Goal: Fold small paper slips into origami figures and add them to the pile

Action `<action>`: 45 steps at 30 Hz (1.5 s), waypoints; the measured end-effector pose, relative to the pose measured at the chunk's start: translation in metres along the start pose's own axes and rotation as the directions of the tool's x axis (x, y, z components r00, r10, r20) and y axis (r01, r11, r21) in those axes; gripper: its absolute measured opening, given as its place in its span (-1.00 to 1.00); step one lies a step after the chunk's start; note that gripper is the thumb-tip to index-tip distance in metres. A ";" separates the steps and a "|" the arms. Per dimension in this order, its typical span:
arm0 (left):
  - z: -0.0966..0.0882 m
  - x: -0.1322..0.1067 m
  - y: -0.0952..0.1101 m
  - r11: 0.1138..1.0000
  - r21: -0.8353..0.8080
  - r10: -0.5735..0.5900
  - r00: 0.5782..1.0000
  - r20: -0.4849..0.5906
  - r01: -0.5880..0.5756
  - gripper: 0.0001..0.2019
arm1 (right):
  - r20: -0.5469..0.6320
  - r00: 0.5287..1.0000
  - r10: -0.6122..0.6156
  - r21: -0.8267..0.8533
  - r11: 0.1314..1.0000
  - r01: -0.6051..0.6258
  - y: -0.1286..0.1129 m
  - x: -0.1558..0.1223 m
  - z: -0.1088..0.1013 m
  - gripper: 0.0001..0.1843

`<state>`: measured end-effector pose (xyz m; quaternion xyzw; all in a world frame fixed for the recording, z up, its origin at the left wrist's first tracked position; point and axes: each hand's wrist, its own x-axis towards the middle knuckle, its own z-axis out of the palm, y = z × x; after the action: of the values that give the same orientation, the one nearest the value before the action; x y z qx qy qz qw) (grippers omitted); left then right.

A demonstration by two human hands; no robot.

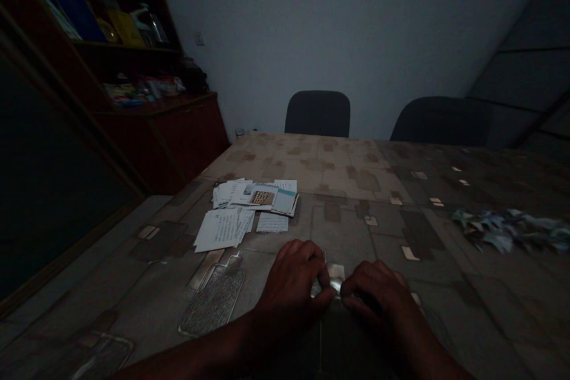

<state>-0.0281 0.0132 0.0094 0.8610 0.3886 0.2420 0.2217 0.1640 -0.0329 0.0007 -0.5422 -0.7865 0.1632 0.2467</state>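
Note:
My left hand [294, 282] and my right hand [378, 297] rest close together on the patterned table [356, 190], near its front edge. Both have their fingers curled and pinch a small pale piece of paper [335, 276] between them. The paper lies flat against the tabletop and is mostly covered by my fingers. The room is dim, so its markings cannot be made out.
A loose spread of white printed sheets and cards [249, 208] lies to the left and further back. A heap of small folded or crumpled paper pieces [507, 228] sits at the right. Two dark chairs [317, 113] stand behind the table. A wooden shelf cabinet [133, 71] lines the left wall.

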 end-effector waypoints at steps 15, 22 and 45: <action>0.000 -0.007 -0.008 0.988 0.093 0.129 0.991 -0.020 -0.126 -0.86 | -0.095 0.919 -0.382 -0.432 0.848 0.308 0.008 -0.012 0.008 -0.84; -0.001 -0.021 -0.018 0.773 0.423 0.509 0.860 0.032 -0.474 -0.83 | -0.125 0.857 -0.500 -0.459 0.795 0.397 0.011 -0.007 0.010 -0.83; -0.003 -0.024 -0.014 0.748 0.430 0.483 0.859 0.170 -0.505 -0.77 | -0.103 0.811 -0.576 -0.405 0.769 0.495 0.016 0.002 0.000 -0.78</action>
<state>-0.0518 0.0037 -0.0026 0.9657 0.1876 0.1721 -0.0515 0.1756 -0.0250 -0.0071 -0.3440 -0.8922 -0.1222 0.2659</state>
